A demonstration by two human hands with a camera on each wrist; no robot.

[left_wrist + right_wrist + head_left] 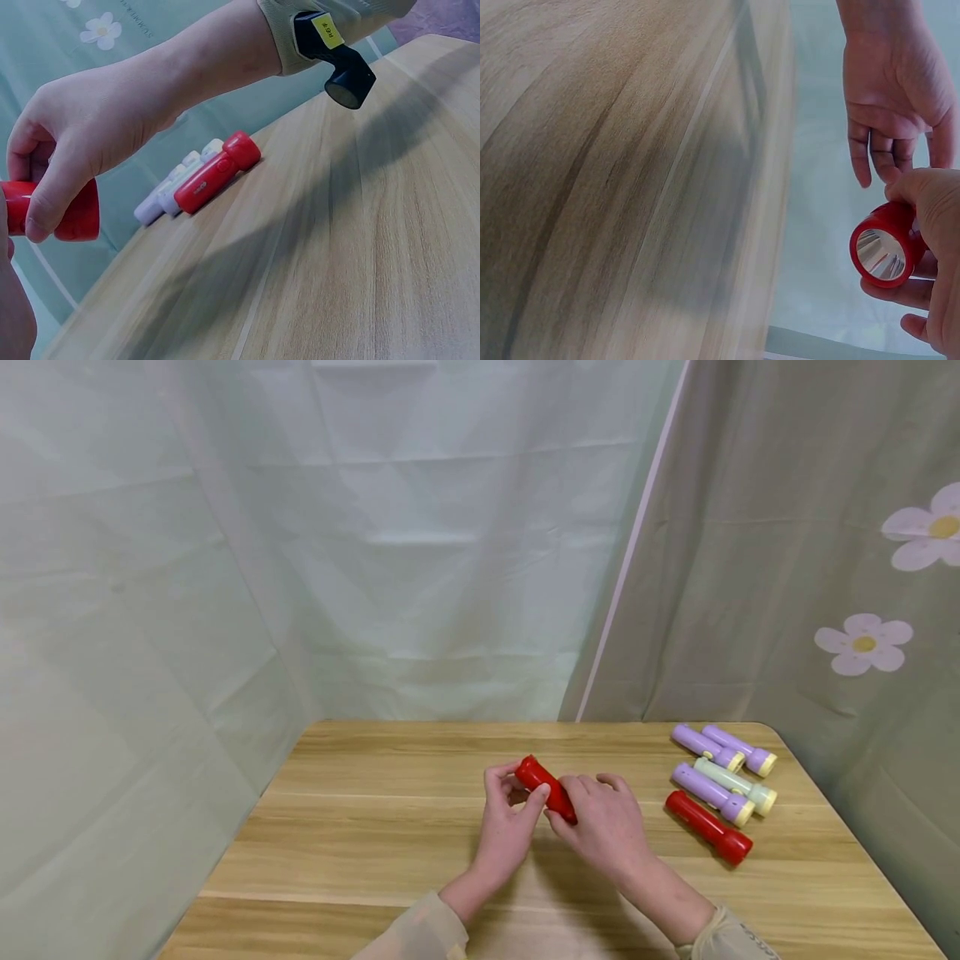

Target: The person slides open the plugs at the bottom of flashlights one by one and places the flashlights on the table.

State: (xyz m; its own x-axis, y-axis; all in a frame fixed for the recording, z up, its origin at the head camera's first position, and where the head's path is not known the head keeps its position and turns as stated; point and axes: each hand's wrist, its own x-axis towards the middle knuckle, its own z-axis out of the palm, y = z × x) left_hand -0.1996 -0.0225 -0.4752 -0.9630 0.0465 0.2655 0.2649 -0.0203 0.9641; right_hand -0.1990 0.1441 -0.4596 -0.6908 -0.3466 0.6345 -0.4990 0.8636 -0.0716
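Note:
A red flashlight [538, 778] is held tilted above the table between both hands. My left hand [504, 831] pinches its tail end, thumb along the near side. The right hand [606, 828] grips the head end, its fingers over the top. In the right wrist view the flashlight's reflector [881, 253] shows, with the thumb and fingers of that hand around the rim. The left wrist view has the red barrel [81, 214] at its left edge, partly hidden by the hands.
On the wooden table [360, 835], to the right, lie a second red flashlight [708, 828], a pale green flashlight [738, 785] and three purple flashlights [708, 792] with cream rims, side by side. Curtains [465, 568] hang behind the table.

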